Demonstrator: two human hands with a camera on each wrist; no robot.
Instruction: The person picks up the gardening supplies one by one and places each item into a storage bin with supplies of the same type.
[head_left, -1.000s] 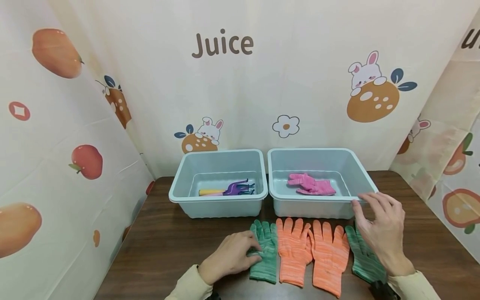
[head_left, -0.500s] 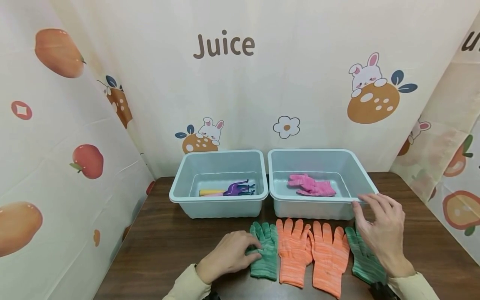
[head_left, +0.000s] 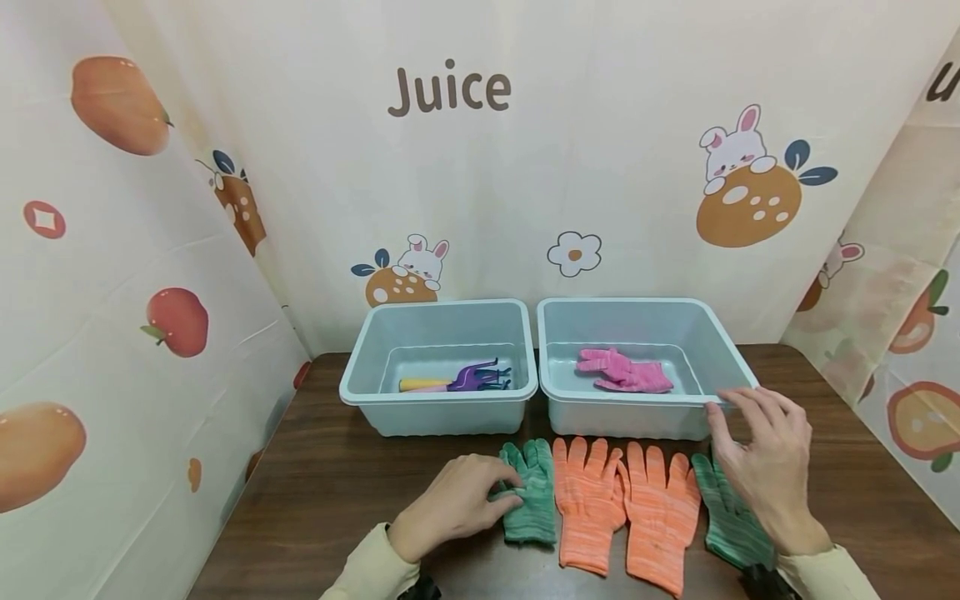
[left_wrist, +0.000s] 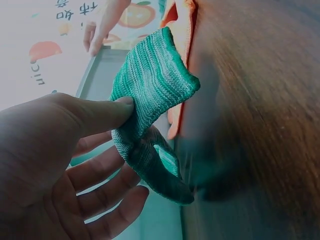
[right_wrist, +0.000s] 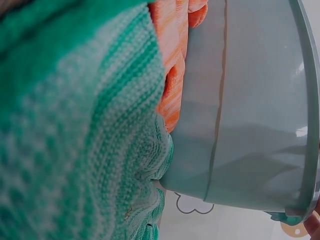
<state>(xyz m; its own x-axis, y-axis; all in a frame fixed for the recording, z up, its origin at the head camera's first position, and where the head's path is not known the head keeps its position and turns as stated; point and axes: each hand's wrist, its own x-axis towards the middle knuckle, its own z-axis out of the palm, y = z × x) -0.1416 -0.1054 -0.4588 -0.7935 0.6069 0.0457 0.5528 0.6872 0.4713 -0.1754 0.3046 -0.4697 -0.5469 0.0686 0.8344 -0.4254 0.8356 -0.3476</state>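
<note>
My left hand [head_left: 453,504] pinches a green striped knit glove [left_wrist: 150,75] between thumb and fingers. In the left wrist view the glove's cuff stands above the wood and its fingers hang down. My right hand [head_left: 768,467] holds the front right corner of the right light-blue bin [head_left: 622,418], fingers over the rim and thumb outside. Two orange gloves, a left one [head_left: 588,500] and a right one [head_left: 662,517], lie flat between my hands. Another green glove [head_left: 726,517] lies partly hidden under my right forearm.
The right bin holds pink gloves [head_left: 618,372]. Beside it, the left light-blue bin [head_left: 442,417] holds small purple forked tools [head_left: 472,379] with yellow and pink handles. Both bins stand on the brown wooden table [head_left: 330,500], before a printed curtain [head_left: 480,183].
My left hand has shifted slightly up and away, and the left green glove's cuff has risen with it. My right hand keeps its place at the bin corner.
</note>
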